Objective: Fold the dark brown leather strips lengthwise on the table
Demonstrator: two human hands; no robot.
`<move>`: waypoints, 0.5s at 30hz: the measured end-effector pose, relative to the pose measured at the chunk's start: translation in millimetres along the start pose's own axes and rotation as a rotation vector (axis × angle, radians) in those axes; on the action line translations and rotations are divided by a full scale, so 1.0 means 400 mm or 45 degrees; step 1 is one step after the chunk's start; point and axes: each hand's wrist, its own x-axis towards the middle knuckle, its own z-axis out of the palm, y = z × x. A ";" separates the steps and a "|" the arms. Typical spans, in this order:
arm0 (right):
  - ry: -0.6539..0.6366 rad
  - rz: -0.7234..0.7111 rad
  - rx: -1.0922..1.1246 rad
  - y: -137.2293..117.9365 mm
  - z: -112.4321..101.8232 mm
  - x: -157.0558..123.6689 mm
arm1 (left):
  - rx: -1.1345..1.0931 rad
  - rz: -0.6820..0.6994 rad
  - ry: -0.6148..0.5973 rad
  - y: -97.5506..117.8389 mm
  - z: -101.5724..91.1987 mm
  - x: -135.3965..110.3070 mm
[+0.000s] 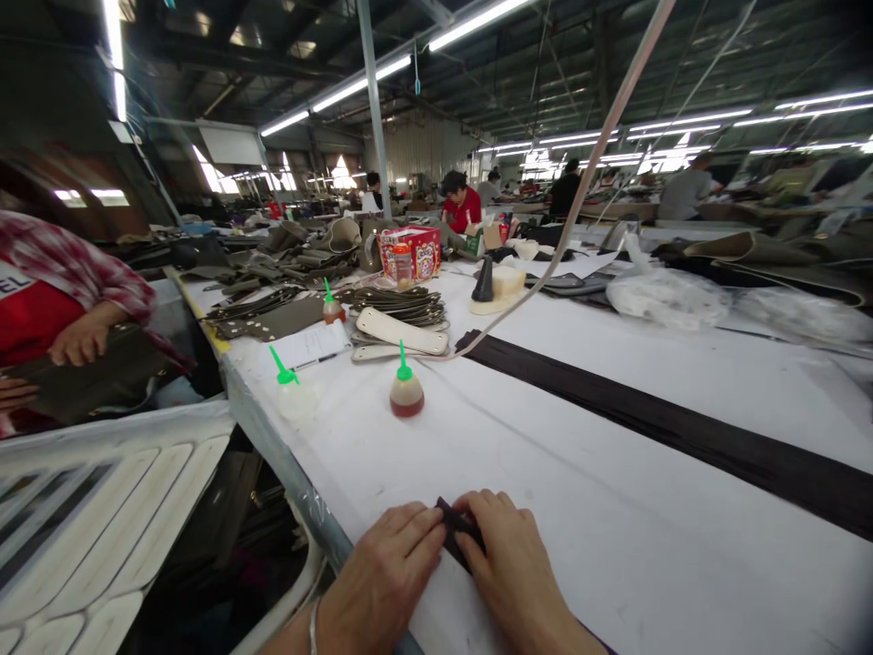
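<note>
Both my hands rest on the white table [579, 473] near its front edge. My left hand [388, 564] and my right hand [508, 569] pinch a small dark strip piece [456, 528] between their fingertips, pressing it onto the tabletop. Most of the piece is hidden under my fingers. A small glue bottle with a green nozzle [406, 389] stands upright farther up the table, well beyond my hands.
A long dark strip [682, 428] runs diagonally across the table to the right. Two more green-nozzle bottles [286, 382] [332, 307], a notepad [310, 346], stacked leather pieces [402, 314] and a red box [413, 250] lie farther back. A person in a plaid sleeve [61, 300] works at left.
</note>
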 end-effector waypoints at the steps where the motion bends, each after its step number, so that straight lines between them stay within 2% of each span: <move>1: -0.007 0.002 -0.006 -0.002 0.000 0.001 | 0.000 0.012 0.001 -0.003 -0.001 -0.001; 8: -0.039 -0.012 -0.030 -0.015 0.001 0.001 | 0.015 0.014 -0.026 -0.009 -0.005 0.000; 15: 0.000 -0.097 0.017 0.024 0.020 -0.001 | 0.000 0.043 -0.031 -0.015 -0.013 0.002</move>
